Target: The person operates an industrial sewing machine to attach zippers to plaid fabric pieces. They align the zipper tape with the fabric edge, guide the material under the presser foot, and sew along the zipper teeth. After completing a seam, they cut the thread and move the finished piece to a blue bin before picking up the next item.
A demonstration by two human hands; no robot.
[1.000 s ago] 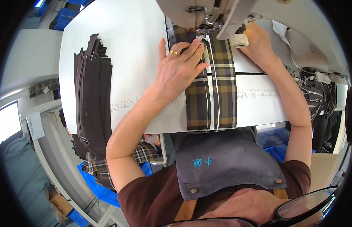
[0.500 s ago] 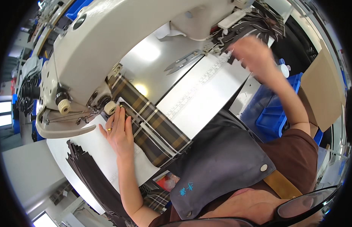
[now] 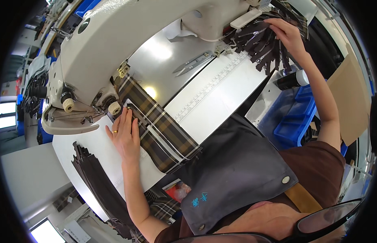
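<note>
My left hand (image 3: 125, 135), a gold ring on one finger, lies with its fingers stretched out on the edge of a brown plaid cloth (image 3: 172, 131). Its fingertips are close to the needle area of a cream sewing machine (image 3: 111, 34), where the machine head hides part of the cloth. At the far right, my right hand (image 3: 287, 36) reaches to a pile of dark brown zippers (image 3: 263, 46) with metal teeth. Thumb and fingers are pinched together at the pile's upper edge, apparently on one zipper.
A pair of metal thread snips (image 3: 192, 63) lies on the machine bed beside a printed ruler scale (image 3: 214, 83). Dark strips (image 3: 99, 178) hang over the table's left side. Right of the table are a blue bin (image 3: 295, 117), a white-capped black bottle (image 3: 291, 80) and a cardboard flap (image 3: 346, 97).
My right hand has moved up and away to the zipper pile, and its fingers now close there. The left hand stays on the plaid cloth with hardly any shift.
</note>
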